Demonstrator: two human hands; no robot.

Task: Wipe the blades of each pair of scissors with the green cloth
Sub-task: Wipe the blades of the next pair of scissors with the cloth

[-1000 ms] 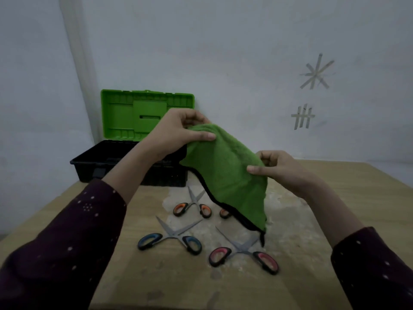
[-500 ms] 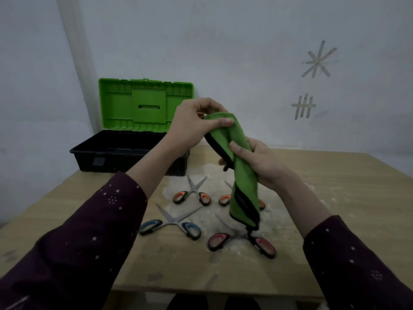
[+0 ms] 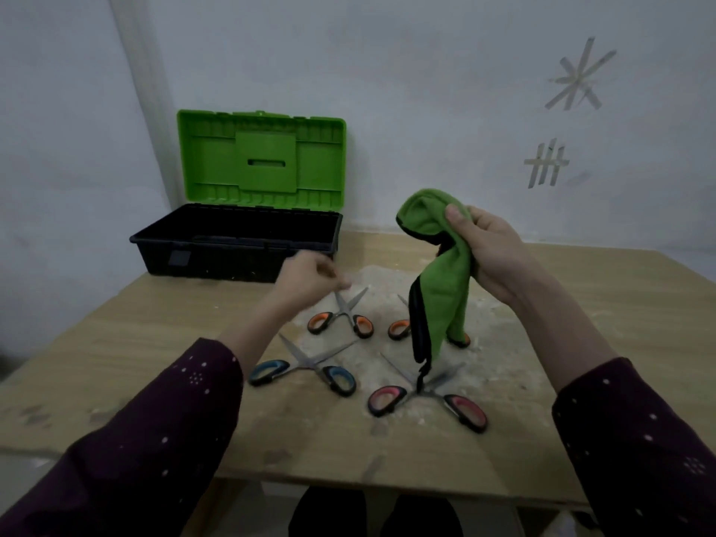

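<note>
The left hand (image 3: 310, 281) has let go of the green cloth (image 3: 441, 288) and dropped, loosely curled and empty, over the orange scissors (image 3: 343, 319). On the worktop (image 3: 581, 304) lie pink scissors (image 3: 426, 397) and blue scissors (image 3: 306, 372). The right hand (image 3: 492, 257) grips the cloth above them. An open toolbox (image 3: 240, 242) stands behind.

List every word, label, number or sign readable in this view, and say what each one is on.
No words or numbers can be read.
Wall: two tape signs without letters, a star shape and a hash-like set of strokes.
Toolbox: grey patch on the front, too small and dark to read.
Scissors and green cloth: no print visible.
</note>
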